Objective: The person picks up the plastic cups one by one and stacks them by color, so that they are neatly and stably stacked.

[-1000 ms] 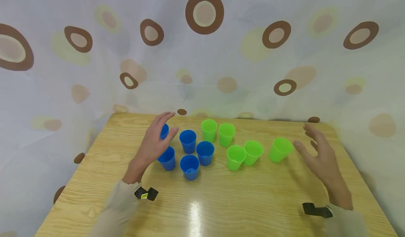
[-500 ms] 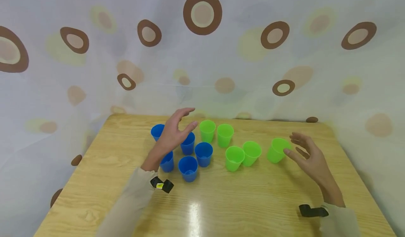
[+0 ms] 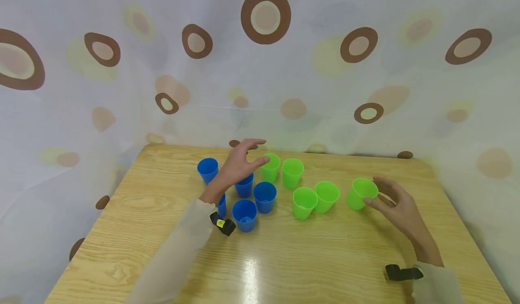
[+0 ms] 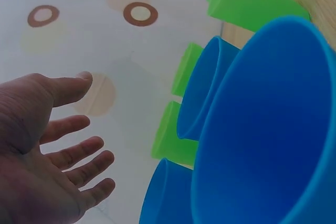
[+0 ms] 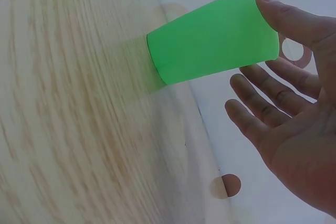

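My left hand (image 3: 233, 166) hovers over the blue cups with fingers spread, its thumb in front of the rim of a green cup (image 3: 270, 174) at the back. In the left wrist view that hand (image 4: 37, 150) holds nothing, and a large blue cup (image 4: 262, 129) fills the right side. My right hand (image 3: 404, 211) is beside the rightmost green cup (image 3: 357, 198), thumb at the near side of its rim. The right wrist view has this green cup (image 5: 210, 40) upright on the table, between the thumb and loosely extended fingers; firm contact cannot be made out.
Several blue cups, including the front one (image 3: 245, 220) and the back left one (image 3: 207, 171), stand upright on the wooden table (image 3: 308, 263). More green cups (image 3: 304, 204) stand near the middle. A patterned cloth (image 3: 308, 69) hangs behind the table.
My left hand has moved right, from the back left blue cup toward the back green cups. My right hand has moved left, up to the rightmost green cup. The cups stand as before.
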Demonstrator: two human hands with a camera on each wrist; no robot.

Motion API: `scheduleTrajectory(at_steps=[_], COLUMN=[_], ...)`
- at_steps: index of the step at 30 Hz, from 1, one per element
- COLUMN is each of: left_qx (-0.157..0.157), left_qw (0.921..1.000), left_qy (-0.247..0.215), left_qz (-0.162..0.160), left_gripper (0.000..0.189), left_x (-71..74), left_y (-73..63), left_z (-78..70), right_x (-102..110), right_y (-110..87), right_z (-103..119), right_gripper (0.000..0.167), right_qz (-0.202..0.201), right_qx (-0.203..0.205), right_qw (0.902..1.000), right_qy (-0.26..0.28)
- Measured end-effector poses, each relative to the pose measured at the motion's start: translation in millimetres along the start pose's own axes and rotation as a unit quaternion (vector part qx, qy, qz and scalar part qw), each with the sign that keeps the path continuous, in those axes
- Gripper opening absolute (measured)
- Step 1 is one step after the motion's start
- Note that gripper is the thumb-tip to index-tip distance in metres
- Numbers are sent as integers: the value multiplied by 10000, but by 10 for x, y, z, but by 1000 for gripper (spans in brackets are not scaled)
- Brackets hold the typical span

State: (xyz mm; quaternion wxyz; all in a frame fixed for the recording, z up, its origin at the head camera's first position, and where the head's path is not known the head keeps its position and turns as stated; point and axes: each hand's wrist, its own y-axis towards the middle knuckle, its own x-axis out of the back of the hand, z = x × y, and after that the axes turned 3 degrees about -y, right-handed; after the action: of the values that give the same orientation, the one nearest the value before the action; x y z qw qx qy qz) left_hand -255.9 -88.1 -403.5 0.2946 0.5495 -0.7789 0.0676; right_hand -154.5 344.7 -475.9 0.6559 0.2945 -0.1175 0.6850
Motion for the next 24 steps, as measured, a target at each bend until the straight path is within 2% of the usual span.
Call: scheduleTrajectory(at_steps=[10,24], left_qx=[481,700], left_qw=[9981,9940], left_qy=[32,428], left_qz=[393,719], left_gripper=[58,63], left_x=[-67,-130], left_y=[118,230], left_z=[94,200], right_x=[-1,-36], right_y=[9,17], right_z=[-9,-17], right_gripper=[54,60], right_qz=[13,3], right_qx=[-204,0], right_qw=[9997,9997], right_qy=[97,250])
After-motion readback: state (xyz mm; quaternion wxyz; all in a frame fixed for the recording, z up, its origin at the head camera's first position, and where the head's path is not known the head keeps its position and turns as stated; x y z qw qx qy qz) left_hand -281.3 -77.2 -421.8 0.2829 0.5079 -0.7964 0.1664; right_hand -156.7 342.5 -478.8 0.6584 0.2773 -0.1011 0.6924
